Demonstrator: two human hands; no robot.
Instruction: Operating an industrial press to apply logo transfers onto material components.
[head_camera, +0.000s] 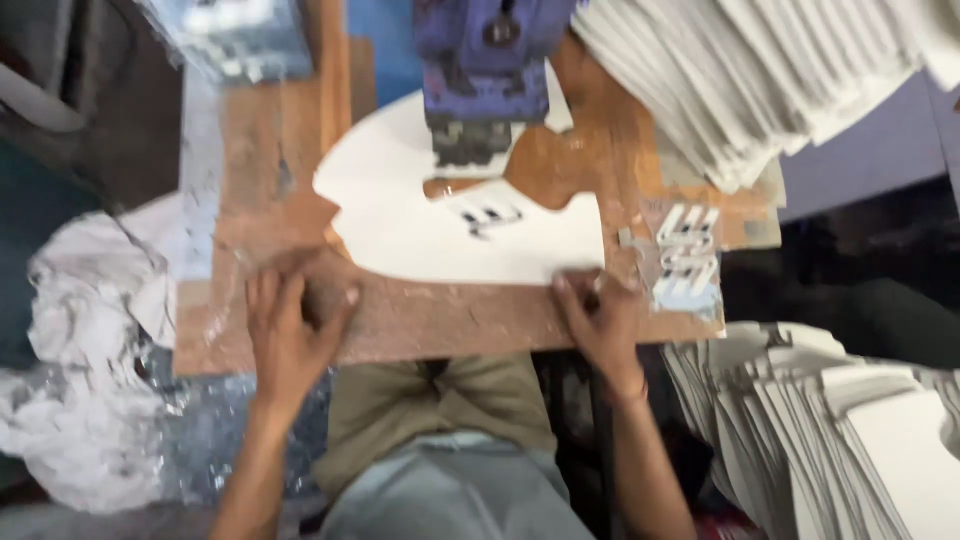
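Note:
A white curved cut-out sheet (430, 215) lies on the worn wooden board (270, 160), its notch under the blue machine head (485, 70). A dark stamped mark (490, 218) shows on the sheet. My left hand (290, 330) rests flat on the board just off the sheet's lower left corner, fingers apart, holding nothing. My right hand (598, 315) presses at the sheet's lower right edge with fingers curled; whether it pinches the sheet is blurred.
A fanned stack of white sheets (760, 80) lies at the upper right, another stack (830, 430) at the lower right. Small metal pieces (688, 262) lie on the board's right end. Crumpled white cloth (90, 350) is heaped at the left.

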